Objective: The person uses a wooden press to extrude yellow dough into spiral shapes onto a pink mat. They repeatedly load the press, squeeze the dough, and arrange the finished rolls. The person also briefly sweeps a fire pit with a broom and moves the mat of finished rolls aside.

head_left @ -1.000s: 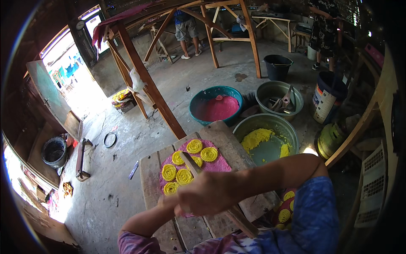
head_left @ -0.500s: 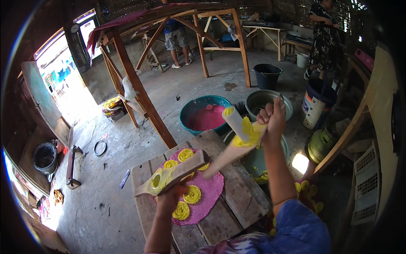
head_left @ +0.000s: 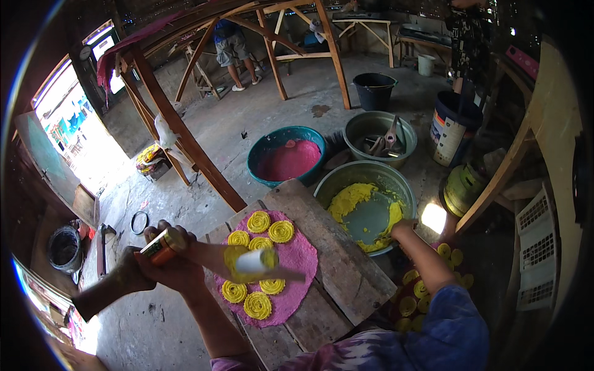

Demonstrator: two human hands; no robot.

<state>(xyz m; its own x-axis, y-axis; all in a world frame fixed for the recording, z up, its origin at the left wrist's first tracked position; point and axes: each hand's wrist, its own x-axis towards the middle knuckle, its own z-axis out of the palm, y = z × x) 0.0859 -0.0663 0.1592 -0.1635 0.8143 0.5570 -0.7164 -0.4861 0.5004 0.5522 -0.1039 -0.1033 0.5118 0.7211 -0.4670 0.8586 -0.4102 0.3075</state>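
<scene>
My left hand point(head_left: 170, 263) is closed around a hinged wooden press point(head_left: 207, 255) above the left of a plank table. A white cylinder point(head_left: 253, 261) projects from the press, blurred and smeared with yellow dough. Below it a round pink sheet point(head_left: 303, 247) bears several yellow dough spirals point(head_left: 257, 305). At the right edge of a grey-green basin point(head_left: 328, 176), my right hand point(head_left: 405, 228) touches the yellow dough point(head_left: 352, 201) inside. Its fingers are largely hidden, so their closing cannot be made out.
Beyond the plank table point(head_left: 356, 281) stand a teal basin point(head_left: 253, 154) of pink paste and another basin point(head_left: 356, 123) holding tools. A green gas cylinder point(head_left: 461, 188) and several buckets are to the right. Wooden posts point(head_left: 185, 130) rise at left; a person point(head_left: 235, 52) stands behind.
My right hand has let go of the raised arm of the press and moved down to the basin. My left hand has shifted left with the whole press, now turned, uncovering more spirals.
</scene>
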